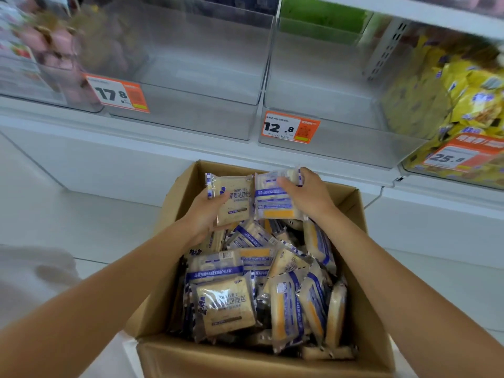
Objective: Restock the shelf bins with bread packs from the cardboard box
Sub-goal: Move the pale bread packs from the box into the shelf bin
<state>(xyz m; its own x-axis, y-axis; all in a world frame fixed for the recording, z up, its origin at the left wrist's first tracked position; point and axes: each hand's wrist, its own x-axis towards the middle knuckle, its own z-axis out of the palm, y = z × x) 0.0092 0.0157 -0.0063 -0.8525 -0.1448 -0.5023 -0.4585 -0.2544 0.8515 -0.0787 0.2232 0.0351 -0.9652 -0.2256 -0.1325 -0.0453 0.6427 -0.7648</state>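
Observation:
An open cardboard box (357,208) stands on the floor below the shelf, filled with several blue-and-white bread packs (226,306). My left hand (204,214) grips one bread pack (234,197) face up over the far end of the box. My right hand (311,195) holds another bread pack (272,200) beside it, back side up. Two clear shelf bins sit above: the left bin (191,115) with a 17.8 tag and the middle bin (341,143) with a 12.8 tag. Both look empty.
A bin of yellow snack packs (450,105) with a 25.8 tag sits at the right. At the far left is a bin of pink packs (49,50). Green packs (321,20) show behind the middle bin. A white shelf ledge (136,137) runs under the bins, above the white floor.

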